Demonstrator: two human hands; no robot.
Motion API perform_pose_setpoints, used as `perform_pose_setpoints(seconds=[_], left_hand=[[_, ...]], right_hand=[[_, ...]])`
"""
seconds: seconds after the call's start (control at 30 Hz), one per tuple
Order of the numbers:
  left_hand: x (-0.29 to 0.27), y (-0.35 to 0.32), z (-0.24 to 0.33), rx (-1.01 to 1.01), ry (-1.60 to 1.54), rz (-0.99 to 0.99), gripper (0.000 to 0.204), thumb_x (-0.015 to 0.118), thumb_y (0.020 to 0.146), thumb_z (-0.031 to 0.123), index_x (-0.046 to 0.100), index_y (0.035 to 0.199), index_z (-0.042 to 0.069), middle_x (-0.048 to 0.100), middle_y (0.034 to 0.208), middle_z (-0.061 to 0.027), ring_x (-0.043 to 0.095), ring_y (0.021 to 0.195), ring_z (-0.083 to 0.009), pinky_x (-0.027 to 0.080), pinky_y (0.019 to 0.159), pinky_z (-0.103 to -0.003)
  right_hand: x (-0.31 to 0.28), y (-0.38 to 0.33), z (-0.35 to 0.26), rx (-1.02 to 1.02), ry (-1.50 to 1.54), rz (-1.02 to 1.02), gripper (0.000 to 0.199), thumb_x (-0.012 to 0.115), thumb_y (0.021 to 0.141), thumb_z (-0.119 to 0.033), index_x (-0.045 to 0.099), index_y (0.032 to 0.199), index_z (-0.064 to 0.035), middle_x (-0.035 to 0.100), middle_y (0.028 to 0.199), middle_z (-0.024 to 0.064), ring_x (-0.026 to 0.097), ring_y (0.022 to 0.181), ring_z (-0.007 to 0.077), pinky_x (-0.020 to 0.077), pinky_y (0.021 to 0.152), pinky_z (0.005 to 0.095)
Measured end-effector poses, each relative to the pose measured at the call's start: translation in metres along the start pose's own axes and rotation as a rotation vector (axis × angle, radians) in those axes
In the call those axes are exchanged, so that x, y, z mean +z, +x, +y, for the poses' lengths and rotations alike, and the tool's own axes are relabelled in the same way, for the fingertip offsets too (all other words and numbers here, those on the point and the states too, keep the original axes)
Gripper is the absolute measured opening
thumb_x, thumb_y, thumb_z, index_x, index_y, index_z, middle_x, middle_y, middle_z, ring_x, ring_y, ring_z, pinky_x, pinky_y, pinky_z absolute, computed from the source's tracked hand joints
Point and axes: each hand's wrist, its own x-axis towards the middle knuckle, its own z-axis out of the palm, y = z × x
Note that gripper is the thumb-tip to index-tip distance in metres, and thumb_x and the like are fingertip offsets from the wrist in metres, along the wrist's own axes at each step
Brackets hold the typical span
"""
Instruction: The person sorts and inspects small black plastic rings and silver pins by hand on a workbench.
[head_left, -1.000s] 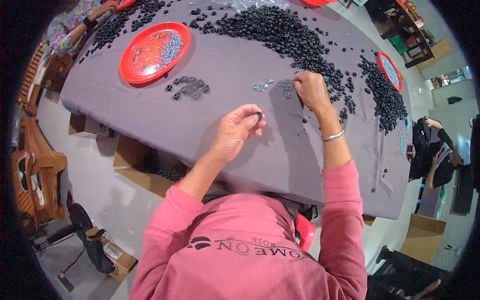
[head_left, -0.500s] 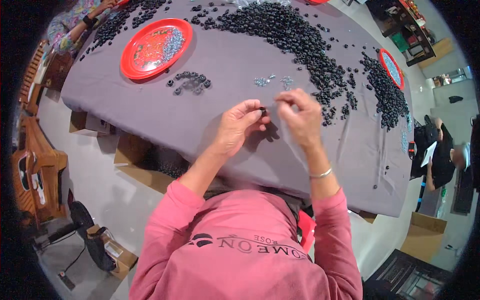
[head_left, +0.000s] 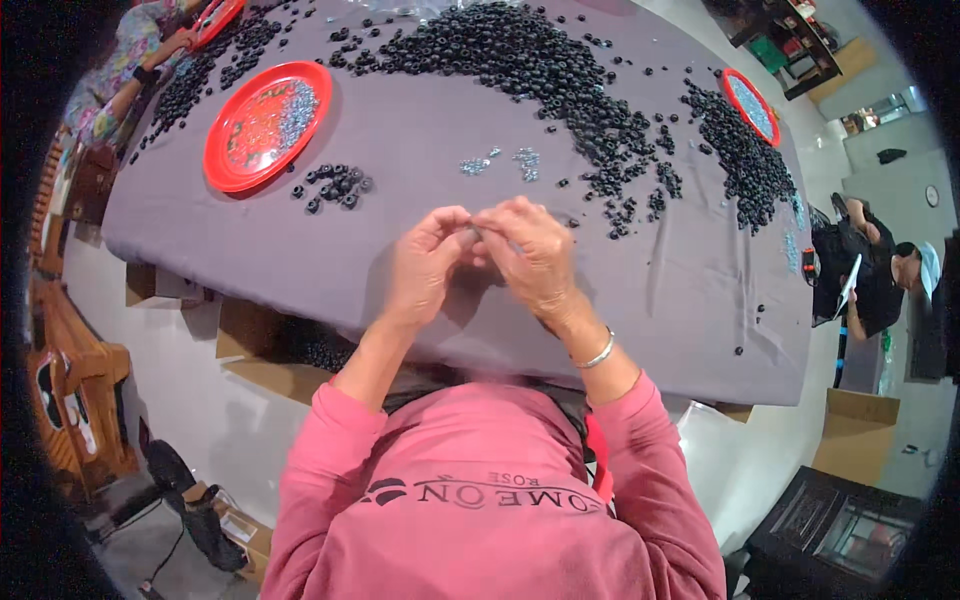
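Note:
My left hand (head_left: 425, 265) and my right hand (head_left: 535, 255) meet fingertip to fingertip above the near middle of the table. The left fingers are closed round a small black round part, now mostly hidden by both hands. Pressed against it, the right fingers are pinched; whether they hold a tiny piece too I cannot make out. Just beyond my hands lie two small clusters of shiny silvery pieces, a left cluster (head_left: 474, 166) and a right cluster (head_left: 527, 163). A small group of black round parts (head_left: 345, 186) sits to the left of them.
A grey cloth (head_left: 640, 330) covers the table. A big heap of black parts (head_left: 500, 50) stretches across its far side, with another heap (head_left: 745, 165) at right. Red plates hold silvery pieces: a left plate (head_left: 213, 160) and a right plate (head_left: 728, 95). Another person's hand (head_left: 180, 40) is at far left.
My right hand has come in from the right to meet the left hand at the black part. The whole view has shifted slightly.

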Motion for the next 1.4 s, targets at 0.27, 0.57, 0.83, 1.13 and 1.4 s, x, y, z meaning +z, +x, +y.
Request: perform_pose_setpoints(seconds=[0.27, 0.57, 0.83, 1.13, 1.4], left_hand=[[0.006, 0.002, 0.007, 0.033, -0.149, 0.070, 0.015, 0.055, 0.091, 0.004, 0.059, 0.106, 0.002, 0.060, 0.093, -0.0038, 0.059, 0.082, -0.0119, 0.051, 0.074, -0.028], [-0.017, -0.002, 0.013, -0.067, -0.122, -0.057, 0.015, 0.056, 0.092, 0.008, 0.060, 0.105, 0.003, 0.061, 0.091, -0.0028, 0.059, 0.080, -0.0107, 0.051, 0.072, -0.027], [-0.027, -0.008, 0.018, -0.067, -0.175, -0.076, 0.016, 0.058, 0.091, 0.008, 0.059, 0.106, 0.003, 0.062, 0.091, -0.0038, 0.059, 0.081, -0.0105, 0.051, 0.073, -0.027], [-0.037, -0.017, 0.026, -0.092, -0.180, -0.081, 0.018, 0.059, 0.090, 0.008, 0.060, 0.107, 0.003, 0.062, 0.091, -0.0030, 0.059, 0.082, -0.0102, 0.051, 0.073, -0.026], [-0.051, -0.025, 0.026, -0.109, -0.246, -0.101, 0.018, 0.058, 0.090, 0.006, 0.059, 0.108, 0.004, 0.061, 0.094, -0.0037, 0.060, 0.084, -0.0124, 0.052, 0.074, -0.027]], right_hand=[[0.001, -0.008, 0.001, 0.118, 0.148, -0.034, 0.019, 0.061, 0.079, 0.003, 0.066, 0.097, -0.0031, 0.063, 0.089, 0.0096, 0.062, 0.079, 0.0200, 0.0505, 0.067, 0.0304], [-0.063, 0.027, 0.066, 0.117, -0.338, -0.171, 0.018, 0.060, 0.078, -0.001, 0.065, 0.095, -0.0016, 0.061, 0.081, 0.0086, 0.060, 0.077, 0.0232, 0.0489, 0.069, 0.0324], [-0.050, 0.037, 0.068, -0.198, -0.649, -0.462, 0.013, 0.061, 0.075, -0.007, 0.066, 0.088, -0.0073, 0.055, 0.081, 0.0080, 0.054, 0.078, 0.0251, 0.0434, 0.071, 0.0384], [-0.017, 0.020, 0.028, 0.262, -0.140, -0.173, 0.015, 0.058, 0.076, 0.004, 0.065, 0.088, -0.0018, 0.066, 0.079, 0.0033, 0.061, 0.067, 0.0078, 0.0463, 0.060, 0.0207], [0.029, 0.004, -0.021, 0.635, 0.682, -0.075, 0.013, 0.060, 0.079, 0.006, 0.065, 0.089, -0.0008, 0.063, 0.085, 0.0002, 0.057, 0.076, 0.0067, 0.0445, 0.071, 0.0193]])
